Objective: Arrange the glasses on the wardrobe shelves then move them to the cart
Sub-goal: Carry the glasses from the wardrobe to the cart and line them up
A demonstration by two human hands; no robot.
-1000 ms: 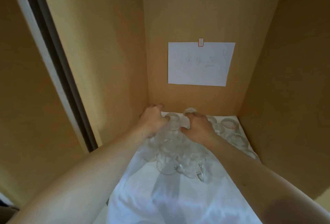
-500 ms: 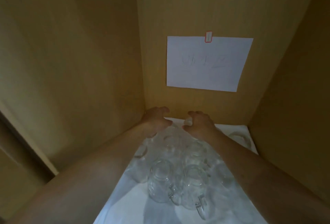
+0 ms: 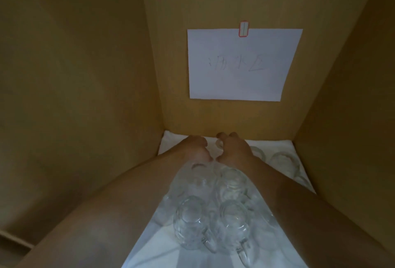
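Glasses [image 3: 213,208] stand in a tight cluster on a shelf lined with a white cloth [image 3: 154,244], well below a paper [image 3: 241,64] taped to the back wall. They are clear mugs with handles; the two nearest the camera sit side by side, handles toward the front, with at least two more just behind them. Both forearms reach over the cluster toward the back wall under the paper. The left hand [image 3: 195,146] is at the rear of the cluster, fingers curled downward; whether it grips a glass cannot be told, since the fingertips are hidden. The right hand [image 3: 233,147] is just beside it, fingers curled around the rim of a small glass [image 3: 219,143] at the back. More glasses [image 3: 282,161] stand right of the right hand, below the paper's right edge, close to the side wall. The arms cover part of the cluster. The wooden side walls hem the shelf in on both sides.
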